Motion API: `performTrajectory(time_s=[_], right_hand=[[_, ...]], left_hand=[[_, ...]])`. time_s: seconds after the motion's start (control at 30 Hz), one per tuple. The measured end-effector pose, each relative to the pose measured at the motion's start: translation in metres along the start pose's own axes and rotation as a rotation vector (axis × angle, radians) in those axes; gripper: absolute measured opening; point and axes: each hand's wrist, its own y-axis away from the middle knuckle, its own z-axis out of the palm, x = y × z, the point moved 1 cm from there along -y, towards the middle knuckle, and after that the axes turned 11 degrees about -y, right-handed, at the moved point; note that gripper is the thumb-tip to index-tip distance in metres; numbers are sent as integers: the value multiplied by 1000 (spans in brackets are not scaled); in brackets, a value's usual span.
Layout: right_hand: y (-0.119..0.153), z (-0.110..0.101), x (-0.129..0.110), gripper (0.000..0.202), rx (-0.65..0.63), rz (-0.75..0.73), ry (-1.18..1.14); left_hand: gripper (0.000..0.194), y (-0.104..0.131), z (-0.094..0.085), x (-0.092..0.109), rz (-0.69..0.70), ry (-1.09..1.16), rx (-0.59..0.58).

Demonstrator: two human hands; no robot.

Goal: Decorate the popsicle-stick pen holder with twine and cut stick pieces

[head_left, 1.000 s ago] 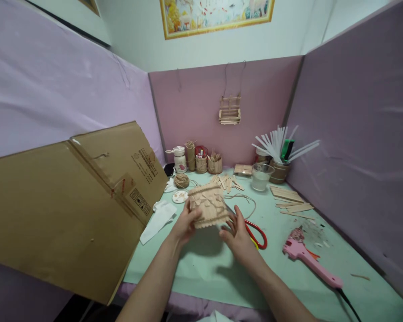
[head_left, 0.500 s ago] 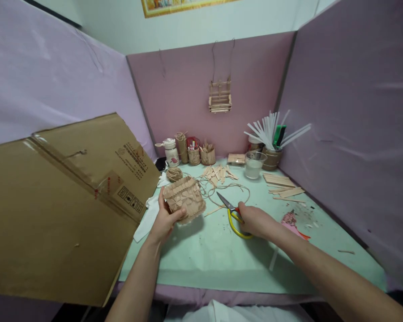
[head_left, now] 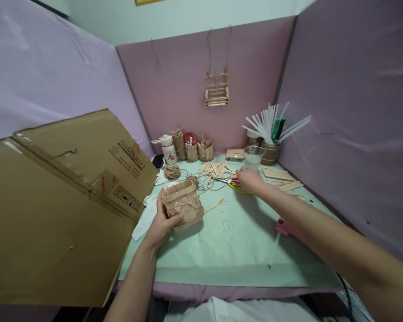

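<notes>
My left hand (head_left: 164, 223) grips a small box (head_left: 184, 203) of brown craft material, with scalloped edges and raised patterns. Its thumb presses on the box's front face, tilted toward me. Farther back on the right, my right hand (head_left: 250, 180) is closed at the handles of the scissors (head_left: 237, 189), which have yellow loops and red parts. The blades point left, low over the table beside loose twine. My fingers' undersides are hidden. A thin wooden stick (head_left: 215, 205) lies just right of the box.
A large cardboard sheet (head_left: 70, 210) leans on the left. Along the back stand a white bottle (head_left: 169, 150), stick-covered cups (head_left: 206, 151), a clear cup (head_left: 254, 156) and a pot of white glue sticks (head_left: 270, 153). A twine ball (head_left: 172, 171) and a pink glue gun (head_left: 282, 226) lie on the table.
My right hand has carried the scissors away from me, toward the back of the table, and their blades lie flatter. The left hand still holds the box, turned slightly.
</notes>
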Motion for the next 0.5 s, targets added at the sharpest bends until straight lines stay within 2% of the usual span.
performTrajectory(time_s=[0.07, 0.17, 0.23, 0.37, 0.5], right_hand=[[7, 8, -18, 32, -26, -130, -26], [19, 26, -47, 31, -143, -344, -83], [23, 36, -60, 30, -189, -416, -99], [20, 43, -60, 30, -207, -397, -89], [17, 34, -33, 31, -180, -257, -67]], left_hand=[[104, 0, 0, -1, 12, -8, 8], [107, 1, 2, 0, 30, -17, -21], [108, 1, 4, 2, 25, -26, -52], [110, -1, 10, 4, 14, -46, -111], [114, -9, 26, 1, 18, -66, -203]])
